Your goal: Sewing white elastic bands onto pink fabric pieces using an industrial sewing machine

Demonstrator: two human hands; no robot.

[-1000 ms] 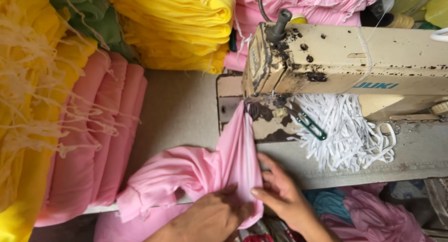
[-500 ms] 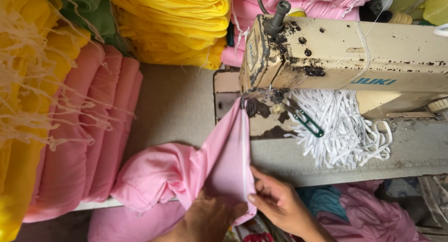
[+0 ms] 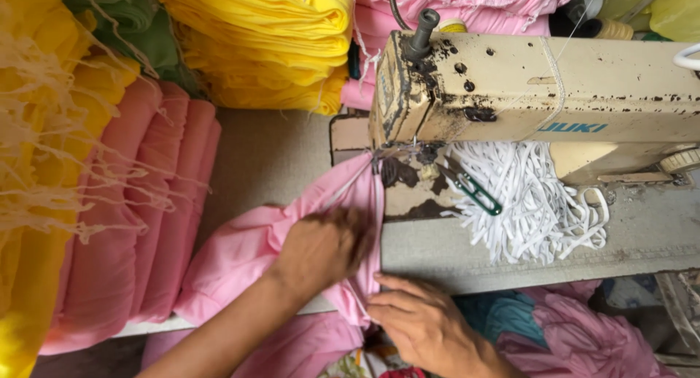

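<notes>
The soft pink cotton fabric (image 3: 292, 239) ran lengthwise toward twelve o'clock under the worn cream sewing machine (image 3: 539, 94), the left hand (image 3: 321, 250) pressing flat upon it, nearer the needle, the right hand (image 3: 415, 320) pinching its six o'clock edge.

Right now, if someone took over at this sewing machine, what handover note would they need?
Left hand: pressed flat on the pink fabric, on the table left of the needle.
Right hand: at the table's near edge, fingers pinching the fabric's hem.
Fabric runs from both hands up under the sewing machine head.
White elastic strips and green snips lie under the machine arm.
Done: fabric fed to the needle. Left: the length between the hands.
</notes>
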